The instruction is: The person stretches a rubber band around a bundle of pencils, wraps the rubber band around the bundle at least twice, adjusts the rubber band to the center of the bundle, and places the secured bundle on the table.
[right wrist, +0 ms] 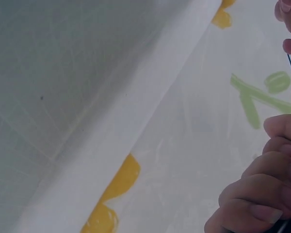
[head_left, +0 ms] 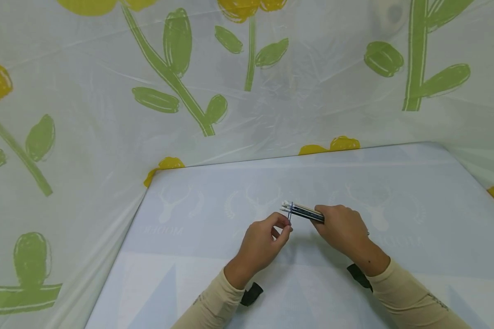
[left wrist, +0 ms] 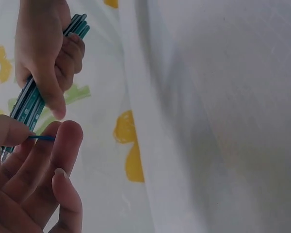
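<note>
We see left hand point(head_left: 265, 237) pinch blue elastic band point(head_left: 289, 217) between thumb and finger; strand looks taut, so pull likely stretches loop crossing bundle of slim pens or pencils point(head_left: 303, 212). Right hand point(head_left: 343, 230) curls closely round bundle's other end, presumably steadying it against tug, leaving banded, white-tipped end exposed. Bundle sits between hands, above table cover point(head_left: 214, 201). We note cover pale blue and white, stag-head prints; beyond, plastic sheet point(head_left: 313, 100) with green stems, yellow flowers.
</note>
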Demonstrator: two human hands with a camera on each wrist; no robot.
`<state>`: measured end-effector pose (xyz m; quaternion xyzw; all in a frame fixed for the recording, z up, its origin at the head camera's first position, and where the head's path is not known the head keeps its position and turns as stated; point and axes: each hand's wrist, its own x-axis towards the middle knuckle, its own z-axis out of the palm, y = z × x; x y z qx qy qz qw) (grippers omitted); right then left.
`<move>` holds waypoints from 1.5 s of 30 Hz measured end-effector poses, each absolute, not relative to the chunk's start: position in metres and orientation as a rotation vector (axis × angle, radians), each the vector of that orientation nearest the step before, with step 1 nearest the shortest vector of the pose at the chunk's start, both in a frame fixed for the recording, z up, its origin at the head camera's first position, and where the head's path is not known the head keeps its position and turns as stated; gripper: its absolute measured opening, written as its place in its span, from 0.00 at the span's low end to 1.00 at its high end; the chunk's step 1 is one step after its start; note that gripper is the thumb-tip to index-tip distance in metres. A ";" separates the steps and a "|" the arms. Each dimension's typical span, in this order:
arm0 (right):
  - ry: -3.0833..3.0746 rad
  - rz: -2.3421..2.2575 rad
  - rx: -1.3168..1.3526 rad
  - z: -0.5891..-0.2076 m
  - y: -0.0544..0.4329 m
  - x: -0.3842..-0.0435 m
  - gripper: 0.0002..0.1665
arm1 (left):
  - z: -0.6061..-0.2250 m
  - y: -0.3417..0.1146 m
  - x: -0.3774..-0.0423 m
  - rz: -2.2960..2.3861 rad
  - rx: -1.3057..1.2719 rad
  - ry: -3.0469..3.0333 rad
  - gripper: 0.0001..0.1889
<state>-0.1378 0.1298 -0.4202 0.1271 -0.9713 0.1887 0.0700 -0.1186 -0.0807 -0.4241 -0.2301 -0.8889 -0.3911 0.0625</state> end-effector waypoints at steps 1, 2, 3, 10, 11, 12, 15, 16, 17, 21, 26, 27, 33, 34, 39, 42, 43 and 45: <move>-2.917 0.577 0.383 -0.421 0.130 -0.138 0.18 | -0.425 -0.081 -0.119 -1.204 -0.693 -2.688 0.03; -2.912 0.583 0.384 -0.421 0.130 -0.138 0.18 | -0.425 -0.081 -0.120 -1.228 -0.692 -2.688 0.03; -2.909 0.591 0.384 -0.421 0.130 -0.138 0.18 | -0.426 -0.081 -0.120 -1.259 -0.691 -2.687 0.03; -2.889 0.604 0.386 -0.422 0.132 -0.137 0.17 | -0.434 -0.083 -0.128 -1.535 -0.649 -2.689 0.02; -2.888 0.595 0.394 -0.422 0.132 -0.137 0.17 | -0.435 -0.083 -0.129 -1.570 -0.644 -2.695 0.03; -2.886 0.589 0.402 -0.422 0.132 -0.137 0.17 | -0.436 -0.084 -0.130 -1.608 -0.638 -2.700 0.04; -2.883 0.557 0.449 -0.421 0.132 -0.136 0.16 | -0.436 -0.086 -0.133 -1.716 -0.613 -2.723 0.05; -2.888 0.544 0.466 -0.421 0.131 -0.136 0.16 | -0.436 -0.086 -0.133 -1.758 -0.602 -2.727 0.05; -2.897 0.534 0.485 -0.420 0.131 -0.136 0.16 | -0.436 -0.087 -0.134 -1.795 -0.590 -2.731 0.05; -2.944 0.485 0.567 -0.420 0.130 -0.137 0.16 | -0.436 -0.091 -0.137 -1.882 -0.517 -2.750 0.06; -2.992 0.449 0.640 -0.422 0.129 -0.137 0.11 | -0.434 -0.094 -0.138 -1.866 -0.491 -2.769 0.06; -2.996 0.443 0.648 -0.423 0.129 -0.137 0.08 | -0.434 -0.095 -0.138 -1.866 -0.490 -2.770 0.07; -2.968 0.392 0.673 -0.427 0.128 -0.137 0.05 | -0.434 -0.097 -0.139 -1.899 -0.494 -2.742 0.12; -2.959 0.387 0.683 -0.428 0.128 -0.137 0.05 | -0.434 -0.097 -0.139 -1.900 -0.494 -2.742 0.13; -2.934 0.366 0.709 -0.435 0.129 -0.138 0.08 | -0.433 -0.098 -0.139 -1.897 -0.472 -2.766 0.12; -2.946 0.344 0.702 -0.437 0.129 -0.139 0.08 | -0.432 -0.097 -0.139 -1.873 -0.468 -2.773 0.13; -2.955 0.334 0.695 -0.438 0.129 -0.139 0.08 | -0.432 -0.097 -0.138 -1.860 -0.466 -2.778 0.13; -2.969 0.323 0.682 -0.440 0.130 -0.139 0.07 | -0.432 -0.096 -0.137 -1.830 -0.464 -2.792 0.12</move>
